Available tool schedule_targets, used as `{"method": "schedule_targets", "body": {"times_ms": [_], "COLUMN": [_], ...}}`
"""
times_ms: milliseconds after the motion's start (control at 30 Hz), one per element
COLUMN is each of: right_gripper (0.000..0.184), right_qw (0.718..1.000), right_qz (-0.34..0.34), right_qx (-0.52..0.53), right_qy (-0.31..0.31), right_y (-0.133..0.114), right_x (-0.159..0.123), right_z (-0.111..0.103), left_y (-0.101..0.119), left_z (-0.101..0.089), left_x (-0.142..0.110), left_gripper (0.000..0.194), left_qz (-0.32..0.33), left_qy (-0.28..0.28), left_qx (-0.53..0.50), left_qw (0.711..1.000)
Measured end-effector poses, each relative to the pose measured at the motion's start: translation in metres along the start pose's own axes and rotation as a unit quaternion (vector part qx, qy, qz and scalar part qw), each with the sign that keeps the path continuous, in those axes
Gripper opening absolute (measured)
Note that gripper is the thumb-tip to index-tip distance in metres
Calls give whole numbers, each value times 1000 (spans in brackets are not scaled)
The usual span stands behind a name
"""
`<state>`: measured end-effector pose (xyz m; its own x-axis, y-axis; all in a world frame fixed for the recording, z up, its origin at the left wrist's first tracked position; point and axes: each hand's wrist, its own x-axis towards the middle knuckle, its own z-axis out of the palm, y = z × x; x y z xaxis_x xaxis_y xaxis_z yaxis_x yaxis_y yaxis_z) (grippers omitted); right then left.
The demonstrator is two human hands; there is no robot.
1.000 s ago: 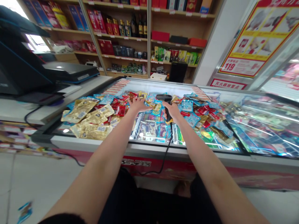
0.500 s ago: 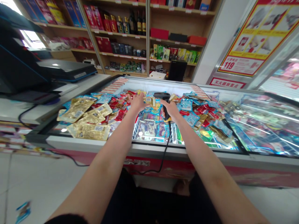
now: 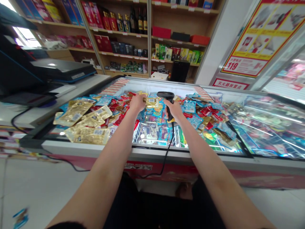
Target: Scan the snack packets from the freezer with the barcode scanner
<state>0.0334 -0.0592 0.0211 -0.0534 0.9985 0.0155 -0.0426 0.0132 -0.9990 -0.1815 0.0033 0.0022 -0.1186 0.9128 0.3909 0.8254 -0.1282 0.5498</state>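
My right hand (image 3: 173, 109) is wrapped round the grip of a black barcode scanner (image 3: 166, 94) with a yellow edge at the foot of its handle. The scanner's head points left, toward a small gold snack packet (image 3: 152, 102). My left hand (image 3: 137, 103) is closed at the packet's left end, its fingers partly hidden behind the back of the hand. Left of that hand lies a heap of red and blue packets, with larger gold packets (image 3: 87, 135) in front. A second heap of blue and red packets (image 3: 190, 106) lies right of the scanner.
Both heaps lie on a glass-topped chest freezer (image 3: 214, 152). The scanner's black cable (image 3: 168, 149) hangs over its front edge. At left, a counter holds a scale (image 3: 63, 68). Shelves (image 3: 126, 31) with bottles and boxes stand behind. A blue packet (image 3: 21, 218) lies on the floor.
My left hand's spread fingers have closed at the small gold packet, which now shows more plainly. The scanner has moved slightly up and left. The view has shifted a little.
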Motion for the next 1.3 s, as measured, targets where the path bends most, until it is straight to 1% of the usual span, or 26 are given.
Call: {"method": "schedule_targets", "body": {"times_ms": [67,100,167,233,300,367,400,533,700,867,1000,1200,1300], "right_gripper": [28,28,27,27,27,28,28,30,32,33,34,37,37], "right_qw": [1000,1000,1000,1000,1000,1000,1000,999,998,999,999,999,999], "right_qz": [-1,-1,-4,-7,-9,-11,-11,-9,-9,-9,-3,-2,3], "right_qx": [-1,-2,-3,-6,-10,-16,-20,-33,-42,-36,-38,-37,-41], "right_qy": [-1,-1,-2,-4,-7,-12,-17,-33,-37,-38,-36,-35,-33], "right_y": [1,1,2,2,3,5,6,11,12,11,11,7,4], "right_x": [-1,-1,-2,-3,-3,-3,-2,-2,-2,-2,-4,-8,-10], "right_z": [-1,-2,-3,-3,-4,-5,-5,-4,-4,-4,-4,-2,-1], "left_y": [1,1,2,1,1,1,1,0,-4,-6,-5,-4,-4], "left_z": [-1,-1,1,4,8,11,12,18,25,27,27,27,26], "left_x": [1,2,4,6,6,4,3,4,11,12,11,10,9], "left_gripper": [46,44,33,24,25,29,30,34,33,36,40,38,37], "left_qz": [-8,-14,-31,-58,-82,-103,-110,-123,-146,-143,-153,-154,-152], "left_qy": [5,12,30,45,52,51,51,58,52,46,46,50,48], "left_qx": [-14,-44,-140,-250,-345,-405,-420,-448,-490,-486,-497,-505,-502], "left_qw": [1000,999,989,965,934,907,899,884,858,861,853,848,850]}}
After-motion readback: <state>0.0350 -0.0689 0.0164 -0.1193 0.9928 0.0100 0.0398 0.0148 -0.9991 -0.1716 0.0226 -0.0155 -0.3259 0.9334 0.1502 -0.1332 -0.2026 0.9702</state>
